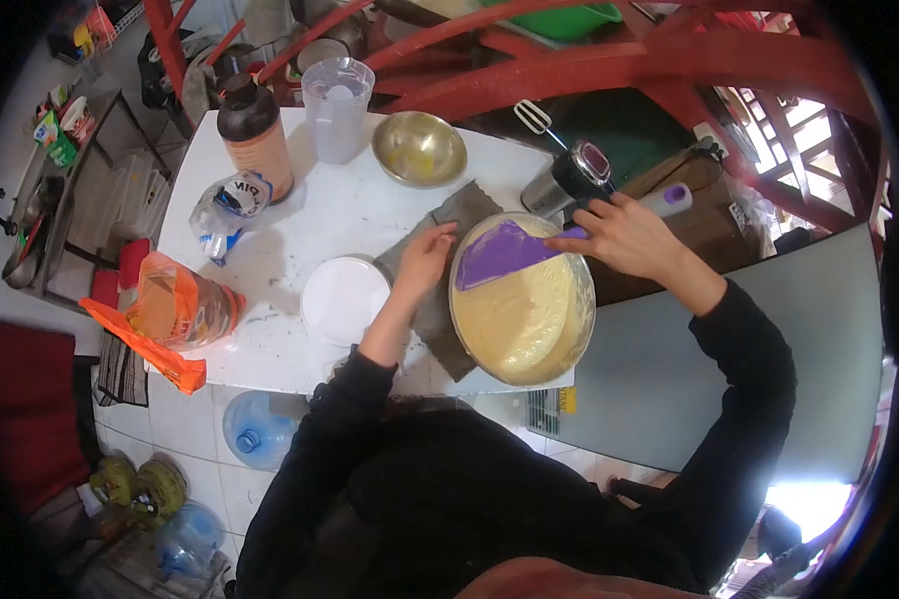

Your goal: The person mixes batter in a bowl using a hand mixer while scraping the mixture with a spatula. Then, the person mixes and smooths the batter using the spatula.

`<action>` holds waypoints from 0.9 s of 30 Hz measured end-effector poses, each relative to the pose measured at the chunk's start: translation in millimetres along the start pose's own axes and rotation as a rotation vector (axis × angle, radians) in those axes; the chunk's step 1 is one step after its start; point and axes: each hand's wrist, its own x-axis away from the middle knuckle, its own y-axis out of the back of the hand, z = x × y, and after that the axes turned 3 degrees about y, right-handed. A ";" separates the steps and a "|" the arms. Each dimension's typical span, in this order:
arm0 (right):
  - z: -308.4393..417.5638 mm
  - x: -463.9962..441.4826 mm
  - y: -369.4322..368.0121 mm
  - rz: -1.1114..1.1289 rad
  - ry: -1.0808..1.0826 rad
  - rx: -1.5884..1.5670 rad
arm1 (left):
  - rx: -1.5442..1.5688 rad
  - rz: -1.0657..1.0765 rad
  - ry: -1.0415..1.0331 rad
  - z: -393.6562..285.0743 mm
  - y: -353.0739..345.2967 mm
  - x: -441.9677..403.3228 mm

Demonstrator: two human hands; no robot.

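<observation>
My right hand [624, 235] is closed around the handle of a purple spatula [504, 255]. Its broad blade rests at the far left of a bowl, smeared with pale yellow batter [524, 319]. The bowl [591, 319] stands near the table's front edge, partly on a grey cloth [445, 344]. Beside the bowl's left rim is my left hand [428, 260], fingers loosely bent and holding nothing that I can see; whether its fingertips touch the rim is unclear. A round white lid or tub [345, 299] lies left of that forearm.
A metal bowl [420, 150], clear plastic jug [338, 115] and dark-capped bottle [255, 140] stand at the back of the white table [290, 235]. At left are a plastic bag [230, 210] and an orange package [175, 309]. A hand mixer [569, 180] lies beyond the batter bowl.
</observation>
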 end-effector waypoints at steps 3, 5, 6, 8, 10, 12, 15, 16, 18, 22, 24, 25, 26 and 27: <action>-12.9 -21.2 3.4 -0.020 0.081 0.060 | -0.129 0.021 -0.183 17.6 -8.9 -16.4; -21.1 -28.9 3.9 -0.007 0.083 0.096 | -0.204 -0.029 -0.211 16.5 -13.0 -15.5; -27.2 -31.2 1.1 -0.024 0.093 0.110 | -0.242 -0.051 -0.222 13.0 -13.9 -12.6; -33.8 -32.3 -2.0 0.066 0.020 0.108 | -0.208 -0.057 -0.231 8.7 -14.7 -9.7; -39.7 -30.3 -6.5 0.147 -0.048 0.084 | -0.213 -0.046 -0.229 2.0 -13.9 -6.5; -41.4 -24.3 -11.3 0.164 -0.101 0.039 | -0.256 -0.019 -0.218 -3.7 -12.0 -3.6; -41.1 -15.4 -15.7 0.199 -0.204 -0.073 | -0.296 -0.082 -0.326 1.7 -14.1 -3.8; -40.2 -11.8 -17.1 0.212 -0.244 -0.119 | -0.311 -0.085 -0.313 2.1 -14.2 -3.1; -38.7 -2.6 -23.1 0.244 -0.298 -0.145 | -0.342 -0.089 -0.288 0.8 -14.7 -0.5; -30.5 8.3 -19.4 0.423 -0.450 -0.224 | -0.341 -0.165 -0.354 -2.3 -17.9 5.8; -26.7 18.4 -29.2 0.411 -0.474 -0.238 | -0.342 -0.172 -0.375 1.1 -17.9 6.1; -24.9 23.3 -33.5 0.406 -0.487 -0.245 | -0.347 -0.166 -0.356 1.8 -17.7 6.6; -22.6 27.4 -36.2 0.419 -0.516 -0.252 | -0.352 -0.158 -0.337 2.5 -17.2 7.9; -20.2 30.9 -37.7 0.433 -0.544 -0.259 | -0.357 -0.151 -0.316 2.5 -17.4 10.1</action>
